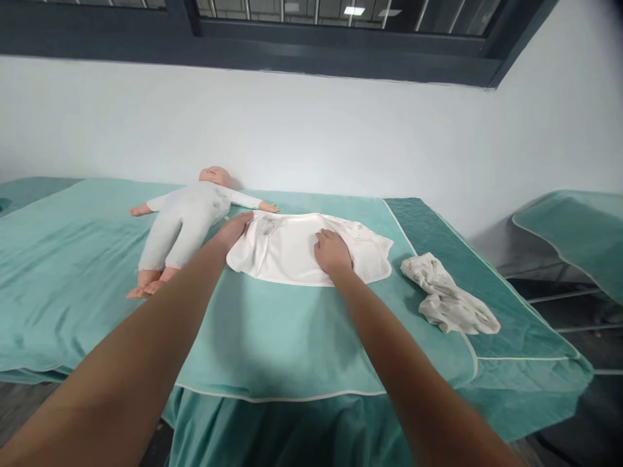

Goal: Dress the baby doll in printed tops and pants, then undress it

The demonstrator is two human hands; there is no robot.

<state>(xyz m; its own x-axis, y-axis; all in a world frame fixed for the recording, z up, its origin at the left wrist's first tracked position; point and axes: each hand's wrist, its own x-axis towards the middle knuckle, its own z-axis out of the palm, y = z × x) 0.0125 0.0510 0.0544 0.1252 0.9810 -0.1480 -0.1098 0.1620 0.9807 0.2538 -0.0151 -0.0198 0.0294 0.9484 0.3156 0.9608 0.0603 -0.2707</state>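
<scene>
A white baby garment [292, 250] lies spread on the green bed cover, with faint small prints toward its right end. At its upper left corner, my left hand [237, 228] is closed on the edge of the cloth. My right hand [333, 251] is on the right half of the garment, fingers curled against the fabric; folds rise beside it. Left of the garment, a baby doll [189, 206] in a white suit lies on its back, arms spread. One doll hand rests close to the garment's top edge.
A crumpled white printed cloth [450, 295] lies to the right. Beneath everything is a bed with a green cover [272, 344], against a white wall [311, 136]. A dark window frame [341, 55] is above. Another green-covered surface [579, 227] stands at the right.
</scene>
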